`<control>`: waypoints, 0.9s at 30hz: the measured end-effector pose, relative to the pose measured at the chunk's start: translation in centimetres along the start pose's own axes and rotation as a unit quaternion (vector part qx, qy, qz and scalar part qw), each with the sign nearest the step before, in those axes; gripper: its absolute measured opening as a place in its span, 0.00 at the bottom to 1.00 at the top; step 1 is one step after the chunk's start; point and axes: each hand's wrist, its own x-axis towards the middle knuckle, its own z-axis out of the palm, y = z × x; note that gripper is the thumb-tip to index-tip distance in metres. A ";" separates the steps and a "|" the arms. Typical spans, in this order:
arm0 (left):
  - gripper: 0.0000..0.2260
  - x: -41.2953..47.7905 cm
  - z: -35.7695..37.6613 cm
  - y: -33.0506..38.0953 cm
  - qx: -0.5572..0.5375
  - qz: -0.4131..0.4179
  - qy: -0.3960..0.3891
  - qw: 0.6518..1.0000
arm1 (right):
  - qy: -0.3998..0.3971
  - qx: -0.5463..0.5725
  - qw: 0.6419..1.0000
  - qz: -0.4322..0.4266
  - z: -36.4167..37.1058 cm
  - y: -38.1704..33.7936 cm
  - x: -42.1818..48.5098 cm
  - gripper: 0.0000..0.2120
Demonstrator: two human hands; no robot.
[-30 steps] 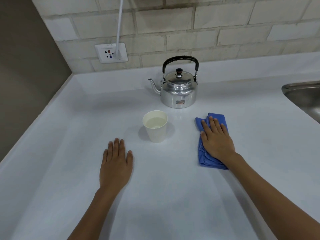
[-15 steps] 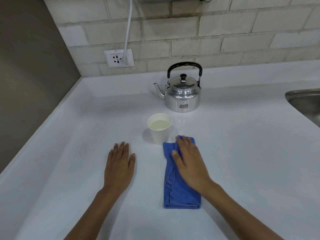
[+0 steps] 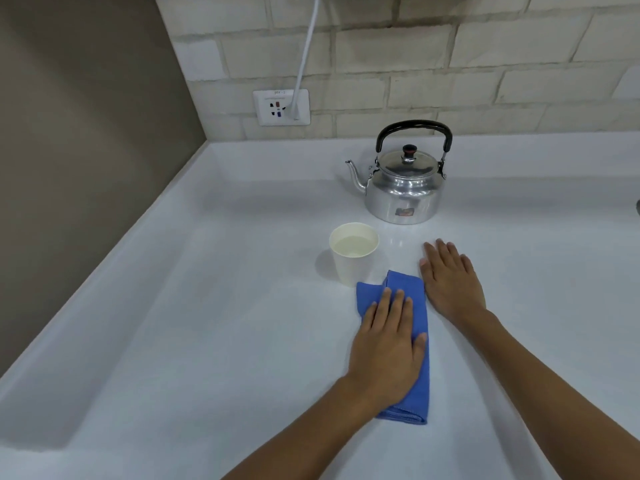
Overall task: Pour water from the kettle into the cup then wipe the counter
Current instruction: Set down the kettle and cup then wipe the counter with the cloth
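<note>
A steel kettle with a black handle stands upright near the back of the white counter, spout pointing left. In front of it a white paper cup holds water. A folded blue cloth lies just right of the cup, its far corner next to the cup's base. My left hand lies flat on the cloth, pressing it to the counter. My right hand rests flat on the bare counter beside the cloth's right edge, holding nothing.
A wall socket with a white cable plugged in sits on the brick wall behind. A brown wall bounds the counter on the left. A sliver of the sink rim shows at the right edge.
The cloth slid left from beside the kettle to next to the cup. My right hand came off it onto the counter, and my left hand moved onto the cloth.
</note>
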 end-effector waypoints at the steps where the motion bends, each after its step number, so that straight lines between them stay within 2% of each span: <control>1: 0.26 -0.2 0.1 -0.2 0.001 0.006 0.000 1.000 | 0.000 -0.004 1.000 -0.001 0.0 0.0 0.0 0.23; 6: 0.27 -1.9 -0.8 -1.6 0.004 0.013 -0.026 1.000 | -0.002 -0.002 1.000 -0.004 -0.2 -0.1 -0.2 0.23; 10: 0.26 -4.9 -2.7 -4.2 0.063 -0.019 -0.026 0.998 | 0.001 -0.013 1.000 -0.007 -0.1 0.0 -0.3 0.23; 14: 0.26 -7.4 -4.0 -8.1 0.039 -0.055 -0.043 0.997 | -0.002 -0.004 1.000 -0.004 0.0 0.0 -0.2 0.23; 17: 0.26 -7.6 -4.1 -11.9 0.038 -0.081 -0.022 0.996 | -0.005 -0.005 1.000 -0.004 0.1 0.0 -0.1 0.23; 23: 0.25 -1.1 -4.4 -16.9 0.018 -0.169 0.006 0.985 | 0.014 -0.024 1.000 0.001 0.3 -0.2 0.0 0.23; 27: 0.23 5.7 -3.8 -16.5 0.019 -0.194 -0.001 0.981 | 0.016 -0.041 0.999 0.003 0.2 -0.4 0.1 0.28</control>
